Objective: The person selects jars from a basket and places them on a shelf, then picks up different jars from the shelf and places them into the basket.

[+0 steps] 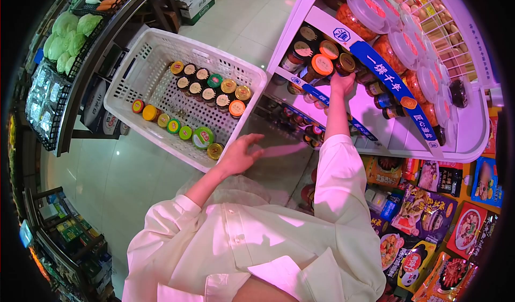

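Observation:
My right hand (pixel 342 82) reaches into the lit shelf, its fingers closed at the side of a dark-lidded jar (pixel 346 63). Some of those fingertips are hidden. Beside it stand jars with orange lids, one of them a large orange-lidded jar (pixel 322 65). My left hand (pixel 240 154) is empty, fingers stretched out and apart, near the lower right corner of a white plastic basket (pixel 161 36). Inside the basket, upright jars form groups, with black, gold, green and orange lids; a green-lidded jar (pixel 203 137) sits in the front row.
Large clear tubs of red food (pixel 410 82) fill the upper shelf behind a blue label strip (pixel 383 68). Colourful food packets (pixel 424 211) lie at the lower right. Vegetable racks with cabbages (pixel 67 34) line the left. A carton (pixel 196 4) stands on the floor beyond.

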{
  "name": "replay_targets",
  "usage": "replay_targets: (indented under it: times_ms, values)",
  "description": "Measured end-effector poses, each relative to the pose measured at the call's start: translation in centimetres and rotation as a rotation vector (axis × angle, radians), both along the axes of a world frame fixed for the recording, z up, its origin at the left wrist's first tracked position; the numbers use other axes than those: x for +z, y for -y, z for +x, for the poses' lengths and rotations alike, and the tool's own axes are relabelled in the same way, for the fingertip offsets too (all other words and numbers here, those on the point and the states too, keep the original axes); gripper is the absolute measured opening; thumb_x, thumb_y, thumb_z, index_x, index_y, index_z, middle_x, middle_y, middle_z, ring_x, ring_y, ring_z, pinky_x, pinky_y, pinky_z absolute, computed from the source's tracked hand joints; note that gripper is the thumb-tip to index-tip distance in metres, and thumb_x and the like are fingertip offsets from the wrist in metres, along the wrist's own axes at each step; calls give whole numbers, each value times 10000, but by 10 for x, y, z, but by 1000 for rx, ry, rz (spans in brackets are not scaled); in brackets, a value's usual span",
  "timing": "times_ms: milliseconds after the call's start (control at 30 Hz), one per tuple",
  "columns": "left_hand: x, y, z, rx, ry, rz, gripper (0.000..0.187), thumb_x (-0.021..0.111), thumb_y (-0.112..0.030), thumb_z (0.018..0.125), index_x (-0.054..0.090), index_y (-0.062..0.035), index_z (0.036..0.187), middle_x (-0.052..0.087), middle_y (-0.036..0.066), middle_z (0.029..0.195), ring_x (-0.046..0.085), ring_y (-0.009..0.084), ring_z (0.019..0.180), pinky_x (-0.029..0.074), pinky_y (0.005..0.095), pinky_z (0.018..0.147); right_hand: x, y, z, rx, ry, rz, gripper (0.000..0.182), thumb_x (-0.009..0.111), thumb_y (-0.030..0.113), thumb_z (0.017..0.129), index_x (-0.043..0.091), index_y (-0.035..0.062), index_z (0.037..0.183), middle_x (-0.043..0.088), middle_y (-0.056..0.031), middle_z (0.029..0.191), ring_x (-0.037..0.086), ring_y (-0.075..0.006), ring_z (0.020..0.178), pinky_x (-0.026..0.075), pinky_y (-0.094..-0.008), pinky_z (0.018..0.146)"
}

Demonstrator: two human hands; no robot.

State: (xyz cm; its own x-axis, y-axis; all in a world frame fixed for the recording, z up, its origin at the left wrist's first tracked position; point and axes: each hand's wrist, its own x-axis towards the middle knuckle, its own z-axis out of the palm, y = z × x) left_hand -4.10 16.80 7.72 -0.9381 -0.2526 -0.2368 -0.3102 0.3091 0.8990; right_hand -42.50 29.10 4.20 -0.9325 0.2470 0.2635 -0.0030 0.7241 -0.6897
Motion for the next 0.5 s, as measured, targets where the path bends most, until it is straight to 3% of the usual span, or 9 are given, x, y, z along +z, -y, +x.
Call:
replay_targets:
  times_ms: [167,267,367,400,500]
  values:
    - [2,6,3,-4,15,-21,483,676,-235,827,549,-79,1266,643,148,1122,626,293,970,493,365,841,-11,-3,-5,47,-46,-38,609,808,258,642,542,22,1136,633,-206,1092,593,-379,1045,465,-455,902]
    - [4,13,4,-26,85,33,503,687,-209,825,546,-55,1283,625,156,1173,589,259,1111,453,365,955,-10,-8,-3,119,-54,-7,683,819,209,625,522,2,1204,639,-206,1076,601,-348,1053,468,-425,911]
    - [1,24,5,-49,97,19,499,685,-204,824,548,-48,1278,630,153,1162,601,259,1089,465,366,942,-13,-19,18,167,-163,-304,688,799,106,662,489,-20,1262,617,-192,1138,601,-301,1066,478,-394,897]
    - [-5,28,5,-53,79,6,495,685,-202,824,550,-47,1274,633,152,1156,610,254,1071,475,364,927,-9,-18,37,148,-155,-630,652,746,2,717,460,-31,1302,580,-165,1201,588,-256,1068,488,-368,871]
    - [-17,44,7,-34,52,11,479,682,-195,822,558,-41,1259,642,147,1130,638,238,1008,504,356,878,-5,-15,122,255,-218,-719,563,700,-15,779,472,-16,1294,563,-120,1182,580,-197,1010,497,-320,802]
